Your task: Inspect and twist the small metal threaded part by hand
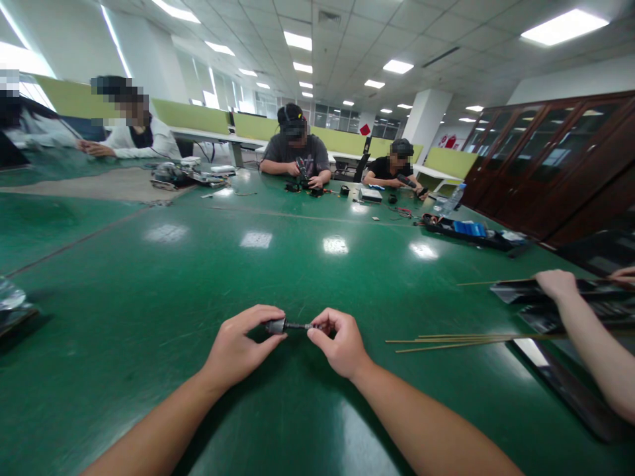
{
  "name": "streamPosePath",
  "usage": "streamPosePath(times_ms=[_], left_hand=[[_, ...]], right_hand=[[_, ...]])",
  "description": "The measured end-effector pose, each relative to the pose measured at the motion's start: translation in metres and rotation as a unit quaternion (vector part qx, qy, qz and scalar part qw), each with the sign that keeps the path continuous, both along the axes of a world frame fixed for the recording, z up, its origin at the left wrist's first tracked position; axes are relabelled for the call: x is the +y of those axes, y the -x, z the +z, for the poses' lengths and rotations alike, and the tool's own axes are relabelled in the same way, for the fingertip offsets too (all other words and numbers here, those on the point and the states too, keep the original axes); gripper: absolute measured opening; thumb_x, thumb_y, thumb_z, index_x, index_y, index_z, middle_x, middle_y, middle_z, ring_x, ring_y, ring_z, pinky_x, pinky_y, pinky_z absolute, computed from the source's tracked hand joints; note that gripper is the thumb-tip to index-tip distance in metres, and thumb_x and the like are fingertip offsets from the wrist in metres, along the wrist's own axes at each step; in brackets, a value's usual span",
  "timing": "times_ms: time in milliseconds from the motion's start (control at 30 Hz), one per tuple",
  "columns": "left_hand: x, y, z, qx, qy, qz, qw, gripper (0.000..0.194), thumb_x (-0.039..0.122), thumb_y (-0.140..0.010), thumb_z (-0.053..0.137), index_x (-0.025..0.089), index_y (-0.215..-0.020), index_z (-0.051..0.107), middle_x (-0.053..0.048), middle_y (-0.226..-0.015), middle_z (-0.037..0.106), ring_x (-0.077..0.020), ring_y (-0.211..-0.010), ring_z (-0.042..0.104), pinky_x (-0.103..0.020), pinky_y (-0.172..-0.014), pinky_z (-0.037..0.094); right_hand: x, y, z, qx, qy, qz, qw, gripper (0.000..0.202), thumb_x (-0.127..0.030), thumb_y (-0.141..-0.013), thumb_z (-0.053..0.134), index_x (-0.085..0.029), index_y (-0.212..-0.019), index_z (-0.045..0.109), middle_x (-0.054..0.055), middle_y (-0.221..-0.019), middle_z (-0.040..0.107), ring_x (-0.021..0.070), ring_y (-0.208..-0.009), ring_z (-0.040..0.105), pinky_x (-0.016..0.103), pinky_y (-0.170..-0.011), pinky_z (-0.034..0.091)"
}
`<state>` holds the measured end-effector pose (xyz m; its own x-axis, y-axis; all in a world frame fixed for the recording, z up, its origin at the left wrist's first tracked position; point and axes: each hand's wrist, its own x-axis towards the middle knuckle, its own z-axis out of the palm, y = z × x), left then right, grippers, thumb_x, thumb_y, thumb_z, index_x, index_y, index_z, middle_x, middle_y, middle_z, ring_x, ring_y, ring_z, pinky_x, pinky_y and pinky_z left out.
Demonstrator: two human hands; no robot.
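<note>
Just over the green table [238,277], in the middle foreground, I hold a small dark grey cylinder with a thin rod [296,325] lying level between my hands. My left hand [244,340] pinches the cylinder at the left between thumb and index finger. Closed on the far end of the rod is my right hand [338,342], its fingertips hiding that end. The exact kind of part is too small to tell.
At the right, a co-worker's hand [558,285] rests by black film-like packets [538,317] and several thin brass-coloured rods [446,340]. A black tray [449,228] with blue items stands farther back. Other people sit across the table, near electronic parts [186,173]. Clear plastic [12,297] lies at the left edge.
</note>
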<state>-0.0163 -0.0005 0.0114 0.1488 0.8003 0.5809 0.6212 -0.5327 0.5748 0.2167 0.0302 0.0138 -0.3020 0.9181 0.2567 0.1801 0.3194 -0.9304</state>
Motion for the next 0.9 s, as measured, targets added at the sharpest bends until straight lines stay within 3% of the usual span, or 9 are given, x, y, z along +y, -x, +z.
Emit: streamPosePath(times_ms=[333,467,600,700,800,900], left_hand=[[0.0,0.001,0.0,0.003,-0.008,0.005,1.0,0.029,0.028,-0.081,0.075,0.024,-0.109,0.07,-0.006,-0.107,0.072,-0.022,-0.101,0.068,-0.035,-0.092,0.055],[0.003,0.004,-0.001,-0.015,0.015,0.04,0.999,0.031,0.035,-0.078,0.077,0.022,-0.106,0.071,-0.007,-0.106,0.072,-0.0233,-0.099,0.068,-0.037,-0.092,0.055],[0.014,0.013,-0.009,-0.154,0.094,0.121,0.976,0.046,0.041,-0.073,0.081,0.021,-0.113,0.07,-0.008,-0.105,0.072,-0.0219,-0.093,0.068,-0.036,-0.089,0.056],[0.026,0.021,-0.019,-0.278,0.136,0.129,0.942,0.058,0.046,-0.085,0.07,0.018,-0.133,0.059,-0.012,-0.113,0.071,-0.0214,-0.1,0.07,-0.034,-0.089,0.057],[0.031,0.032,-0.025,-0.298,0.138,0.126,0.936,0.054,0.049,-0.093,0.058,0.013,-0.132,0.059,-0.016,-0.118,0.07,-0.0229,-0.107,0.069,-0.034,-0.089,0.059],[0.021,0.057,-0.016,-0.283,0.121,0.125,0.943,0.047,0.047,-0.093,0.059,0.011,-0.123,0.063,-0.016,-0.119,0.07,-0.0222,-0.104,0.07,-0.033,-0.087,0.059]], right_hand=[[-0.001,-0.001,0.002,0.005,-0.001,-0.005,1.0,0.012,-0.028,-0.08,0.07,-0.016,-0.079,0.067,0.0,-0.067,0.06,0.0127,-0.06,0.051,0.024,-0.058,0.04],[-0.001,-0.003,0.003,0.082,0.011,-0.017,0.996,0.02,-0.036,-0.085,0.067,-0.017,-0.081,0.065,0.001,-0.066,0.061,0.0143,-0.061,0.054,0.026,-0.061,0.044],[0.004,-0.002,0.001,0.185,0.05,-0.031,0.981,0.038,-0.047,-0.096,0.051,-0.017,-0.076,0.061,0.002,-0.061,0.059,0.0146,-0.056,0.055,0.028,-0.059,0.046],[0.01,-0.001,-0.004,0.228,0.092,-0.029,0.969,0.046,-0.053,-0.098,0.045,-0.016,-0.074,0.059,0.002,-0.057,0.057,0.014,-0.051,0.052,0.027,-0.053,0.044],[0.014,0.0,-0.009,0.243,0.114,-0.029,0.963,0.049,-0.057,-0.097,0.045,-0.016,-0.074,0.058,0.002,-0.055,0.056,0.0135,-0.049,0.051,0.026,-0.051,0.042],[0.013,0.0,-0.009,0.253,0.121,-0.021,0.96,0.048,-0.058,-0.097,0.045,-0.016,-0.076,0.057,0.001,-0.055,0.056,0.0133,-0.048,0.05,0.026,-0.05,0.042]])
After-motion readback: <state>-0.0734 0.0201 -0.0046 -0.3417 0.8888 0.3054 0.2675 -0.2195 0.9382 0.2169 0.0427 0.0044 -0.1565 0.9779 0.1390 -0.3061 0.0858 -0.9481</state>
